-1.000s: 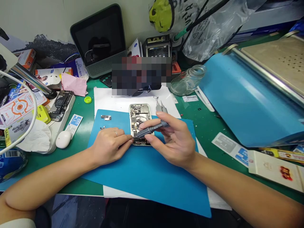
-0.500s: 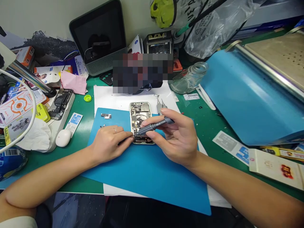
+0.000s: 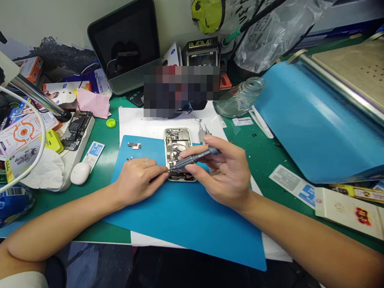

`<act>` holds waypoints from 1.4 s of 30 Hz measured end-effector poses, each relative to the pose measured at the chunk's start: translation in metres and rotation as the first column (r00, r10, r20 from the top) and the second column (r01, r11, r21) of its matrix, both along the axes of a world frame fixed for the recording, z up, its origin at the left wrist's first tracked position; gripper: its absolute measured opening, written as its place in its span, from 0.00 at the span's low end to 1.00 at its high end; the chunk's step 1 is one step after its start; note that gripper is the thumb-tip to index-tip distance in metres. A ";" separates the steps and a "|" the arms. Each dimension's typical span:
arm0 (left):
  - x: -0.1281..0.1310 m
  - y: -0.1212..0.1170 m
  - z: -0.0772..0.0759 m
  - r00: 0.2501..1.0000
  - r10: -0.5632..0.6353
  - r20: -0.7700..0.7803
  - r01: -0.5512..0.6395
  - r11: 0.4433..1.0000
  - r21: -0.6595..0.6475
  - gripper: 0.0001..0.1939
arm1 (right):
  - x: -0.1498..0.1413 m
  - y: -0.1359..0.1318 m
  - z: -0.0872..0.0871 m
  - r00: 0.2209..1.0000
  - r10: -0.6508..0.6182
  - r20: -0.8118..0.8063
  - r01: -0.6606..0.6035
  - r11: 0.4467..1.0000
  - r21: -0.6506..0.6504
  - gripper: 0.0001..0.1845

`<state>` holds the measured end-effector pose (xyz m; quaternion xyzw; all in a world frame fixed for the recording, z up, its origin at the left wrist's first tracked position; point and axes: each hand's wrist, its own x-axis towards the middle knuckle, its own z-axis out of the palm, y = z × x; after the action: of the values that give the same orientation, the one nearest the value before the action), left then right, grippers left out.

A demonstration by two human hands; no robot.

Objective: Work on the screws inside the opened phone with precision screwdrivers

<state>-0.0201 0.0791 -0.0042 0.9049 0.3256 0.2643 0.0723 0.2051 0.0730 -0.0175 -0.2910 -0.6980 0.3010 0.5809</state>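
An opened smartphone [image 3: 181,140], its inner parts bare, lies on the blue mat [image 3: 186,224]. My right hand [image 3: 229,174] is closed round a dark grey screwdriver [image 3: 192,160], which slants down to the left over the phone's lower part. Its tip meets the fingertips of my left hand [image 3: 139,178]. The left thumb and forefinger are pinched together at the phone's lower left edge; whatever they hold is too small to make out. Left of the phone lie a small metal part [image 3: 134,145] and a few tiny pieces [image 3: 130,159]. Behind my right fingers more grey screwdrivers [image 3: 202,132] show in part.
Behind the phone, part of the scene is pixelated. A glass jar [image 3: 240,98] leans at the back right. To the left are a white earbud case [image 3: 80,173], a green cap [image 3: 111,123] and a phone body [image 3: 77,130]. A display [image 3: 124,38] stands at the back.
Both hands, the screwdriver and the phone keep their places. Only the camera's view has shifted very slightly.
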 end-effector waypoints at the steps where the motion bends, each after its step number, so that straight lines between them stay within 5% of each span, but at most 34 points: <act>1: 0.000 0.000 0.000 1.000 -0.003 0.001 0.003 1.000 -0.001 0.12 | 0.000 0.000 0.000 1.000 0.005 -0.002 -0.005 1.000 -0.001 0.36; 42: 0.001 0.000 0.001 1.000 -0.012 0.026 0.012 1.000 -0.012 0.10 | 0.000 0.001 0.001 0.999 0.009 0.052 -0.012 0.998 0.069 0.39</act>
<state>-0.0195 0.0793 -0.0033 0.9028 0.3209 0.2738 0.0835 0.2050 0.0738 -0.0163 -0.2746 -0.7243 0.2721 0.5709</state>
